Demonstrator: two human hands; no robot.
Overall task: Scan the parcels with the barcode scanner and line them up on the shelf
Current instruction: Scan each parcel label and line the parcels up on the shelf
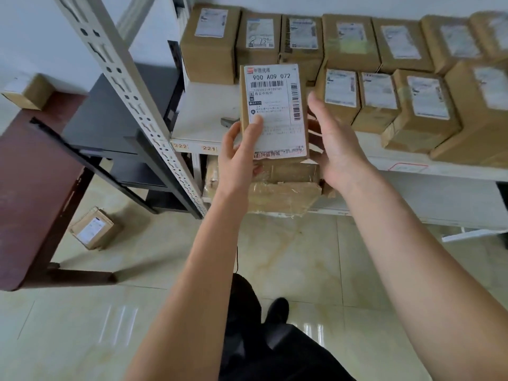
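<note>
Left hand (238, 155) has the grip, thumb pinching a labelled parcel (275, 114) held upright before the shelf (203, 116). Right hand (336, 149) hovers open beside it, fingers straight. Boxes (357, 42) line the shelf behind.

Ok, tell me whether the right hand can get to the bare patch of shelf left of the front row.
Probably yes: the right hand is open, but the held parcel sits between it and that patch of shelf.
</note>
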